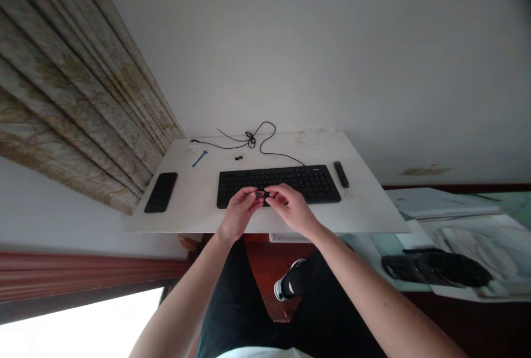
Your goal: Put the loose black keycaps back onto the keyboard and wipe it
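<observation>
Above the front edge of the black keyboard [277, 176], my two hands meet. My left hand [239, 208] pinches a small black piece [259, 195], which looks like a keycap. The fingertips of my right hand [290, 207] are closed just beside it on another small dark bit [266, 194], too small to make out clearly. Both hands hide some of the keyboard's lower keys. Behind the keyboard lie small black keycaps [238, 157] on the white desk [265, 224].
A phone [161, 192] lies at the left, near a thin blue tool [199, 159]. The keyboard's cable [251, 139] is bundled at the back. At the right rests a black-handled tool with wire loops [341, 174]. A patterned curtain [83, 81] hangs along the left side.
</observation>
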Available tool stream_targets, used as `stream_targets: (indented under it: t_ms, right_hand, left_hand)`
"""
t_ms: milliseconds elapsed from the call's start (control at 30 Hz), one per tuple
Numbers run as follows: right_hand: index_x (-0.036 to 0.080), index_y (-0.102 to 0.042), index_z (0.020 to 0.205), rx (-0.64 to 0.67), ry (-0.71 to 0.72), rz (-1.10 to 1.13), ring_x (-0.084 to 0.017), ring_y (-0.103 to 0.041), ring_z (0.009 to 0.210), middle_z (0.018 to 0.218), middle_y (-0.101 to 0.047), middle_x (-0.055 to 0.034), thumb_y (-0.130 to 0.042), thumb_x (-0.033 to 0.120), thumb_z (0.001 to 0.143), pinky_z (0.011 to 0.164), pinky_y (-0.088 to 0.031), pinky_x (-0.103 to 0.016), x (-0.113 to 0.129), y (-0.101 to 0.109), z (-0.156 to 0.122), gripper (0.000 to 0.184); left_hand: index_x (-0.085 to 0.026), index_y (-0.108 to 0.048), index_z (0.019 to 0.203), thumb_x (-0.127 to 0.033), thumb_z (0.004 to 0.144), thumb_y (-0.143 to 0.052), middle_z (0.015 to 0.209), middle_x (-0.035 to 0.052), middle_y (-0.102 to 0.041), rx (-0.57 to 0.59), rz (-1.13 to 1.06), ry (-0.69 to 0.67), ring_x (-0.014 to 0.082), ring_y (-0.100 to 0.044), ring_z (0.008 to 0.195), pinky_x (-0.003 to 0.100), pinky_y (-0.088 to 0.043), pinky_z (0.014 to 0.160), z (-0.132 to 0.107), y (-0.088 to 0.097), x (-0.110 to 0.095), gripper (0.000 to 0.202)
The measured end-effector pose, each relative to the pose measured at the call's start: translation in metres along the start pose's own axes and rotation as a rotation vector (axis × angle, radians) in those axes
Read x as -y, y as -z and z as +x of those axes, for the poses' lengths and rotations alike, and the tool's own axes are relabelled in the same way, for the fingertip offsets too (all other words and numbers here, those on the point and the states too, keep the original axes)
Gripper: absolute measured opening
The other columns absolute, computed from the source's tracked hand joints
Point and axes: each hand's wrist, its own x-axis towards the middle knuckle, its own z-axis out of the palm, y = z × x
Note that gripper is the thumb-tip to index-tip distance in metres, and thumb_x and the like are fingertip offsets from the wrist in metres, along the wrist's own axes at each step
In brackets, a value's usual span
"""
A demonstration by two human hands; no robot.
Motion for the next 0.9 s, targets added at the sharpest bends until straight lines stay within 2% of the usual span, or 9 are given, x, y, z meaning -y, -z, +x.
stream_targets:
  t_ms: [133,367,600,667,733,833,900]
  right_hand:
    - [0.027,-0.071,0.107,0.053,0.040,-0.078,-0.018,-0.064,0.081,0.094,-0.066,-0.0042,-0.061,0.032,0.093,0.070,-0.052,-0.032,0.000,-0.017,0.003,0.018]
    - [0.024,-0.072,0.107,0.051,0.070,-0.292,-0.014,-0.063,0.074,0.098,-0.065,-0.0044,-0.062,0.027,0.093,0.069,-0.050,-0.028,0.001,-0.022,0.009,0.017]
    - [0.022,-0.073,0.102,0.169,0.111,-0.438,-0.016,-0.064,0.081,0.098,-0.064,-0.0051,-0.057,0.023,0.096,0.071,-0.049,-0.027,0.009,-0.031,0.026,0.017]
    - [0.022,-0.073,0.101,0.194,0.120,-0.471,-0.016,-0.064,0.084,0.098,-0.065,-0.0053,-0.055,0.023,0.097,0.074,-0.048,-0.028,0.007,-0.034,0.034,0.018]
    - [0.021,-0.073,0.102,0.186,0.114,-0.456,-0.016,-0.063,0.085,0.098,-0.065,-0.0056,-0.055,0.023,0.097,0.076,-0.048,-0.028,0.002,-0.037,0.044,0.019]
    - [0.019,-0.074,0.099,0.131,0.094,-0.394,-0.017,-0.063,0.088,0.096,-0.067,-0.0061,-0.060,0.023,0.095,0.082,-0.048,-0.030,-0.010,-0.041,0.062,0.016]
    - [0.019,-0.075,0.097,0.109,0.096,-0.384,-0.019,-0.062,0.092,0.095,-0.068,-0.0067,-0.063,0.023,0.093,0.087,-0.047,-0.032,-0.020,-0.045,0.076,0.013]
  left_hand:
    - [-0.018,-0.064,0.099,-0.032,0.078,-0.080,0.094,0.0026,-0.072,-0.010,-0.087,-0.003,0.0141,-0.069,0.089,0.035,-0.052,0.096,-0.002,-0.002,0.008,0.030]
    - [-0.015,-0.063,0.098,-0.031,0.073,-0.084,0.083,0.0007,-0.070,-0.076,-0.058,-0.040,0.0106,-0.067,0.077,0.030,-0.055,0.086,0.002,0.005,0.007,0.036]
    - [-0.015,-0.063,0.101,-0.036,0.075,-0.080,0.082,0.0019,-0.070,-0.109,0.051,-0.058,0.0130,-0.068,0.078,0.034,-0.055,0.088,0.006,0.014,0.005,0.038]
    - [-0.015,-0.064,0.106,-0.041,0.081,-0.073,0.086,0.0046,-0.071,-0.108,0.175,-0.086,0.0156,-0.069,0.080,0.036,-0.056,0.086,0.009,0.022,0.003,0.037]
    - [-0.016,-0.064,0.109,-0.043,0.089,-0.064,0.094,0.0079,-0.072,-0.138,0.396,-0.182,0.0188,-0.069,0.087,0.039,-0.057,0.086,0.012,0.034,-0.002,0.034]
    - [-0.019,-0.067,0.106,-0.035,0.093,-0.057,0.109,0.0102,-0.070,-0.251,0.857,-0.438,0.0234,-0.066,0.106,0.044,-0.052,0.098,0.016,0.062,-0.010,0.023]
    - [-0.020,-0.067,0.107,-0.029,0.092,-0.058,0.117,0.0112,-0.067,-0.310,1.087,-0.560,0.0256,-0.060,0.118,0.047,-0.045,0.108,0.019,0.082,-0.014,0.019]
